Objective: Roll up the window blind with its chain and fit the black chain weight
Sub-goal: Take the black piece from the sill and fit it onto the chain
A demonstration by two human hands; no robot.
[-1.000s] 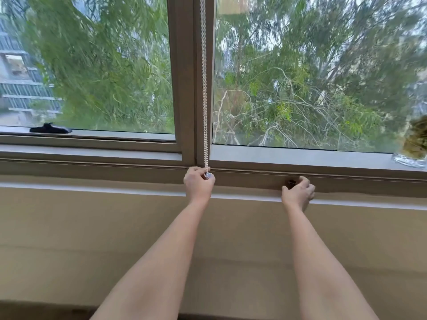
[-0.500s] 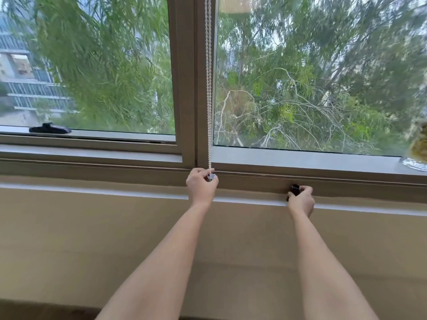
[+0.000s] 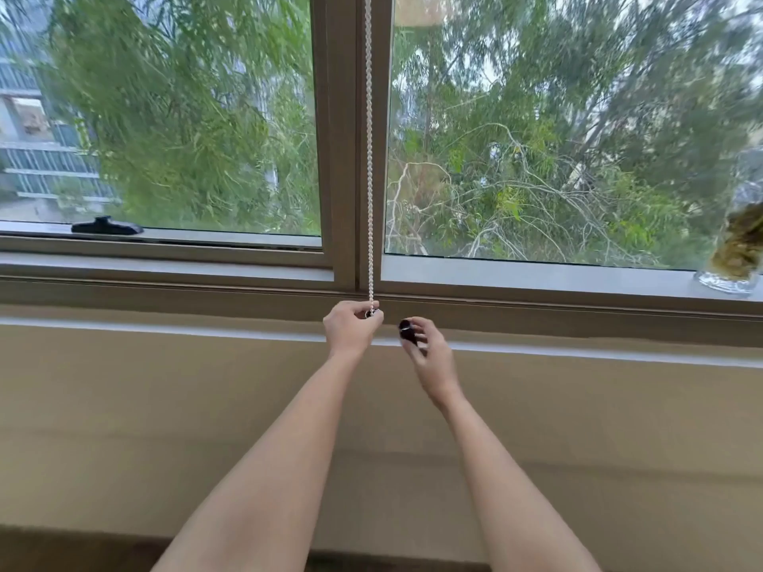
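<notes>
A white bead chain [image 3: 369, 158] hangs straight down in front of the window's centre post. My left hand [image 3: 350, 327] pinches its bottom loop at sill height, fingers closed on it. Just to the right, my right hand [image 3: 429, 353] holds the small black chain weight [image 3: 406, 331] in its fingertips, a short gap away from the chain's end. The weight and the chain are not touching. The blind itself is out of view above.
A grey window sill [image 3: 536, 278] runs across the view. A black window handle [image 3: 106, 227] lies at the left, and a glass vase with dried plants [image 3: 735, 258] stands at the far right. A beige wall [image 3: 165, 406] lies below.
My right hand picked the black weight up off the ledge at the right and carried it left, close to the chain's end. My left hand kept its hold on the chain.
</notes>
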